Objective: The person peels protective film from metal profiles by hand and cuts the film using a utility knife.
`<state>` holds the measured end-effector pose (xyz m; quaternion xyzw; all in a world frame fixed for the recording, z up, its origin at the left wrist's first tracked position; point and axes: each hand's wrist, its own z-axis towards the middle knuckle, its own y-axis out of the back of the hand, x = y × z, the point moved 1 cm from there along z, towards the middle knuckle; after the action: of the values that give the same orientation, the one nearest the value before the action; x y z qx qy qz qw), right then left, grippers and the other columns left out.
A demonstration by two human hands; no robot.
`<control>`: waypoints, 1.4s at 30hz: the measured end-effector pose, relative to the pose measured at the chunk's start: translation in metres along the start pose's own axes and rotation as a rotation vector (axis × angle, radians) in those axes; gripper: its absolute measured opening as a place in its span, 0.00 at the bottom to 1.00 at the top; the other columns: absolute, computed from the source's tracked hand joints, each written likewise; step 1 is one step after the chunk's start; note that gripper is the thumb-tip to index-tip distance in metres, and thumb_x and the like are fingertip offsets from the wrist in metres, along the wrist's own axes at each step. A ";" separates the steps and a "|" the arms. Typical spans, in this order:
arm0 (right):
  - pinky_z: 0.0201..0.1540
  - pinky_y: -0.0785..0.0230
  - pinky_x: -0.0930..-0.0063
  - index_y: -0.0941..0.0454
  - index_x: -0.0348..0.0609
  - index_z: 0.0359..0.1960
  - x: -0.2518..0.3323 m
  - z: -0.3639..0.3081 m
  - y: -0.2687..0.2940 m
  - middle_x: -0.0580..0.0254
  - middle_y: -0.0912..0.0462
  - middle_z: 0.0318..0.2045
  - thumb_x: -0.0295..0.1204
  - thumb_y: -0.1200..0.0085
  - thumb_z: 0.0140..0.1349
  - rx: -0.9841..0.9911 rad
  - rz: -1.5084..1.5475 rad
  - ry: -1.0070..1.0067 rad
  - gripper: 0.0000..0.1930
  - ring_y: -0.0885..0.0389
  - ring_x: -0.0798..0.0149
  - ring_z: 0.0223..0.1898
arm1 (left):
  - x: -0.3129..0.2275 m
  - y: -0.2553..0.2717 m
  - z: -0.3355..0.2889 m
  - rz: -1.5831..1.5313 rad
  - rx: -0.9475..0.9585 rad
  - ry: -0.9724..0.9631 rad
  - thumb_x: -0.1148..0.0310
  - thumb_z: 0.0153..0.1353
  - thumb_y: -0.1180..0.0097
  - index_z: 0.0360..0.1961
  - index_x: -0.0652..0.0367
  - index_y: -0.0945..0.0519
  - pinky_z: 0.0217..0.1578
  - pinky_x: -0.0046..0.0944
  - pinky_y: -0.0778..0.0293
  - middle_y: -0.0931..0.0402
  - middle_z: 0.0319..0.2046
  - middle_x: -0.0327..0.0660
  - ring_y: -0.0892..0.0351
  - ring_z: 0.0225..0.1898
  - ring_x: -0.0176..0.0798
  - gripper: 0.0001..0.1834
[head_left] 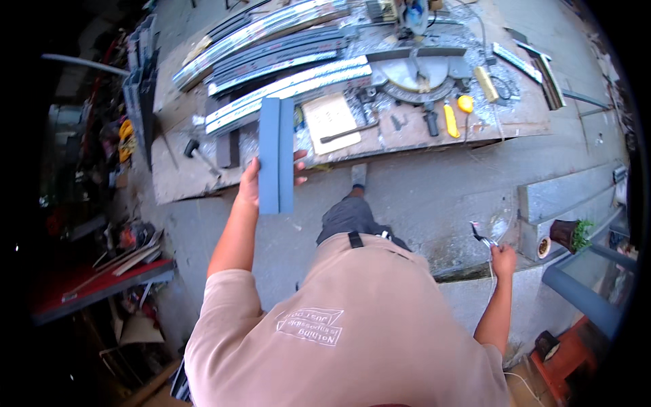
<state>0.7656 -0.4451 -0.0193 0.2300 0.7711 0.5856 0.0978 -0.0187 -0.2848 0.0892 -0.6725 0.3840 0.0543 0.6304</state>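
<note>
My left hand (249,184) grips a short blue-grey metal profile (270,152) with a ridge along its length. The thumb lies at its left edge, and fingertips show past the right edge. The piece is held up before the near edge of the workbench (434,139). Out to the right, my right hand (503,259) is closed around a slim dark tool (483,237) with a thin pale hose or cord hanging from it; its exact kind is unclear. On the bench stands a mitre saw (413,71), with a yellow-handled tool (451,121) near it.
Long metal profiles (285,88) lie stacked across the bench. Near its front are a sheet of cardboard (329,122) and a hammer (200,156). A potted plant (569,234) stands by a concrete ledge (563,193) at right. A red-topped table (102,288) is at left.
</note>
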 end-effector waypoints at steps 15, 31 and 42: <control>0.51 0.20 0.40 0.13 0.36 0.52 0.213 0.217 0.235 0.32 0.10 0.42 0.45 0.46 0.77 -0.644 -0.039 -0.253 0.22 0.11 0.30 0.46 | -0.133 0.046 0.190 0.553 -0.321 0.169 0.64 0.64 0.36 0.77 0.65 0.29 0.69 0.46 0.23 0.17 0.64 0.48 0.16 0.63 0.45 0.40; 0.71 0.27 0.54 0.31 0.41 0.72 0.621 0.189 0.144 0.38 0.19 0.66 0.51 0.20 0.57 0.583 0.465 0.612 0.47 0.19 0.42 0.68 | -0.113 -0.060 0.364 2.045 0.541 -0.406 0.79 0.60 0.40 0.52 0.52 0.11 0.82 0.60 0.41 0.12 0.45 0.40 0.14 0.57 0.47 0.19; 0.65 0.27 0.67 0.43 0.41 0.85 0.574 0.239 0.072 0.55 0.17 0.62 0.40 0.30 0.74 0.551 0.967 0.375 0.45 0.19 0.64 0.60 | -0.078 0.038 0.335 2.132 -0.365 -0.011 0.59 0.46 0.12 0.83 0.46 0.37 0.84 0.68 0.50 0.31 0.72 0.53 0.39 0.81 0.61 0.64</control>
<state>0.3808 0.0442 0.0465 0.4652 0.7065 0.3722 -0.3820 0.0424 0.0514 0.0349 -0.0756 0.7547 0.6341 0.1503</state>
